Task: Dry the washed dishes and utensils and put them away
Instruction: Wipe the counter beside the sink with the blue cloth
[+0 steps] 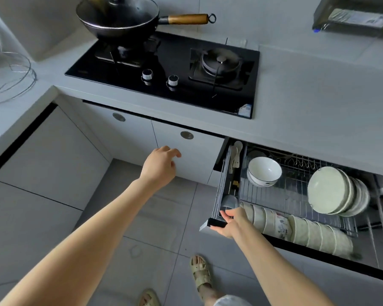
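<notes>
Your right hand (230, 221) grips the front edge of the pulled-out dish drawer (215, 223) under the grey countertop (318, 102), where bowls (264, 171) and plates (336, 191) sit racked. Your left hand (160, 166) hangs loosely curled, empty, before a closed cabinet door (186, 151), over grey floor tiles (142, 217).

Right hand (231, 221) gripping the front left corner of an open drawer (215, 223), fingers curled over its dark edge. Left hand (160, 165) held empty, loosely curled, before a closed cabinet door (186, 155). Inside the drawer's wire rack (274, 195): stacked white bowls (263, 171), plates (336, 192) on edge, a row of bowls (307, 230) along the front. Above, on the desk (318, 107), a black hob (164, 69) bearing a lidded wok (117, 17).
</notes>
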